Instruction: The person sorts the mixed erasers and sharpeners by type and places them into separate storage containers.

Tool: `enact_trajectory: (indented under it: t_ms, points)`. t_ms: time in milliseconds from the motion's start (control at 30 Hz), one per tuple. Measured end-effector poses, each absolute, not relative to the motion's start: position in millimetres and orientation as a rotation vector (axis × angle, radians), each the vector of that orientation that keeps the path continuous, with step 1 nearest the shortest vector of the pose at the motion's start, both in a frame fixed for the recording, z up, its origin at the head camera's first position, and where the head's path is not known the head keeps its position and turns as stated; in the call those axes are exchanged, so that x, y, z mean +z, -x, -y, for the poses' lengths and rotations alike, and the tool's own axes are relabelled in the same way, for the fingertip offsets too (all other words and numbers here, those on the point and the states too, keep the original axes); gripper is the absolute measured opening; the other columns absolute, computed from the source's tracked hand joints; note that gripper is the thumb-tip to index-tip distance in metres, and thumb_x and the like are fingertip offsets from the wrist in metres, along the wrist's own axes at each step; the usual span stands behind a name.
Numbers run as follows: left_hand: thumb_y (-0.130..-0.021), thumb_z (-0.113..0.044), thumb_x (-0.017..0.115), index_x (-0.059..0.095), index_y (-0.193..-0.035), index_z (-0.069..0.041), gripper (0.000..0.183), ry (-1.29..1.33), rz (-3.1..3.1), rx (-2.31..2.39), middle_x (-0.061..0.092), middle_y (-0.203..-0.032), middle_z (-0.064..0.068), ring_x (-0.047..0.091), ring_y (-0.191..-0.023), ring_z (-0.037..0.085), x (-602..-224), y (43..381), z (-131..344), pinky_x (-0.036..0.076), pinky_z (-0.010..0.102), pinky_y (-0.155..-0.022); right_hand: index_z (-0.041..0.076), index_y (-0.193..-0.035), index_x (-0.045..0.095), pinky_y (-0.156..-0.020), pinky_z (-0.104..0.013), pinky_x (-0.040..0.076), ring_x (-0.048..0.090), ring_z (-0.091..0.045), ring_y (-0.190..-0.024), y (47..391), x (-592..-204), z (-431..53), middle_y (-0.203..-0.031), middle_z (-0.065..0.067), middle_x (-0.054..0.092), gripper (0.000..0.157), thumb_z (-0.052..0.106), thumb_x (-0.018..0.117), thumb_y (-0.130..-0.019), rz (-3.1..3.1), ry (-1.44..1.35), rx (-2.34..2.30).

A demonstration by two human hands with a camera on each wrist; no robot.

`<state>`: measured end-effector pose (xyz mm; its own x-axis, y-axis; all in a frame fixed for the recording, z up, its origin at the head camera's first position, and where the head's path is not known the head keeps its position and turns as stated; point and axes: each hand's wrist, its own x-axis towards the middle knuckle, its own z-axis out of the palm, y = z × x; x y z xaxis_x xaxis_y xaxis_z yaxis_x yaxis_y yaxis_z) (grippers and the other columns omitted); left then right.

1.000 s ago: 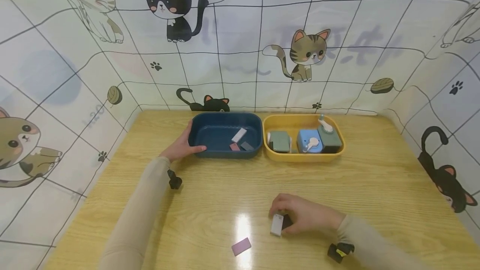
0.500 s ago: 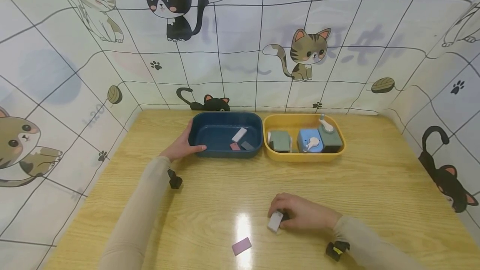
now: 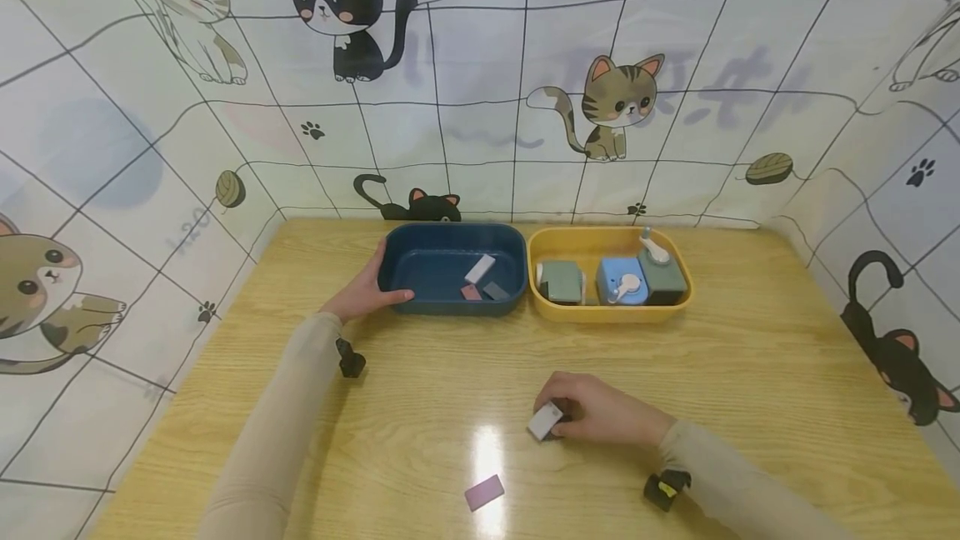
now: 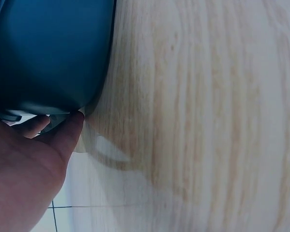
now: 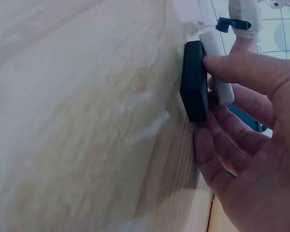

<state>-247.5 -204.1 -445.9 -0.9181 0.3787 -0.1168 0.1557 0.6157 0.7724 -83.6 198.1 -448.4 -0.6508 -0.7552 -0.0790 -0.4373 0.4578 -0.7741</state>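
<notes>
My left hand (image 3: 363, 294) grips the left end of a dark blue tub (image 3: 450, 308), thumb along the front rim and fingers round the far side. In the tub lie a white block (image 3: 480, 268), a small pink block (image 3: 471, 292) and a grey one (image 3: 496, 291). My right hand (image 3: 603, 411) holds a small white rectangular block (image 3: 545, 421) by its edges, low over the table. Flat against that one is a black rectangular block (image 5: 195, 79), on the table side in the right wrist view, with the thumb tip at both.
A flat pinkish-purple piece (image 3: 484, 492) lies at the table's front. Beside the blue tub stands a yellow tub (image 3: 600, 315) with a blue box (image 3: 621, 280) bearing a white crank and two green boxes (image 3: 561, 280). A cat-patterned sheet (image 3: 480, 140) closes off the back and sides.
My right hand has shifted slightly away from the table's front and left with the white block, which has turned and overlaps the black one more. The left hand stays on the tub.
</notes>
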Motion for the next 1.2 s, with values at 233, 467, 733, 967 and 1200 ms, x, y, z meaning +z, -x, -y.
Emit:
enact_trajectory:
  t_ms: [233,467,733,967,1200]
  points:
    - [-0.081,-0.046,0.076,-0.017,-0.153,-0.017,0.121,-0.431,-2.562,1.206,-0.010,-0.160,0.011,-0.003,-0.145,0.031,-446.8,248.5,204.2,0.008,0.054,-0.113,0.020,-0.110,0.067,-0.082,-0.028,0.049,0.055,-0.008,-0.092,89.4,-449.4,-198.0,-0.104,0.011,0.058,0.022,0.013,0.071,-0.089,-2.314,0.948,-1.073]
    - [-0.081,-0.047,0.076,-0.015,-0.154,-0.016,0.121,-0.424,-2.564,1.215,-0.010,-0.160,0.011,-0.003,-0.145,0.031,-446.4,248.7,203.5,0.008,0.054,-0.113,0.018,-0.110,0.067,-0.078,-0.028,0.048,0.053,-0.010,-0.088,94.6,-449.2,-197.7,-0.100,0.012,0.059,0.025,0.012,0.073,-0.086,-2.351,0.951,-1.091]
    - [-0.081,-0.046,0.076,-0.016,-0.153,-0.014,0.122,-0.434,-2.556,1.221,-0.011,-0.160,0.012,-0.004,-0.145,0.032,-446.5,247.5,204.1,0.007,0.055,-0.113,0.019,-0.110,0.067,-0.078,-0.030,0.050,0.055,-0.013,-0.089,103.9,-447.6,-197.1,-0.101,0.010,0.061,0.026,0.017,0.076,-0.085,-2.356,0.873,-1.181]
    - [-0.081,-0.046,0.076,-0.016,-0.153,-0.014,0.121,-0.440,-2.550,1.230,-0.011,-0.160,0.011,-0.004,-0.145,0.031,-448.0,247.7,204.2,0.007,0.054,-0.113,0.017,-0.110,0.067,-0.078,-0.031,0.050,0.056,-0.014,-0.090,108.6,-445.1,-196.7,-0.102,0.008,0.062,0.027,0.013,0.075,-0.085,-2.349,0.826,-1.215]
    - [-0.081,-0.045,0.076,-0.016,-0.154,-0.015,0.121,-0.426,-2.561,1.222,-0.010,-0.160,0.012,-0.003,-0.145,0.033,-447.8,248.4,205.0,0.008,0.055,-0.113,0.016,-0.111,0.067,-0.078,-0.031,0.049,0.055,-0.015,-0.091,113.3,-446.2,-198.5,-0.103,0.007,0.062,0.026,0.015,0.075,-0.086,-2.371,0.816,-1.223]
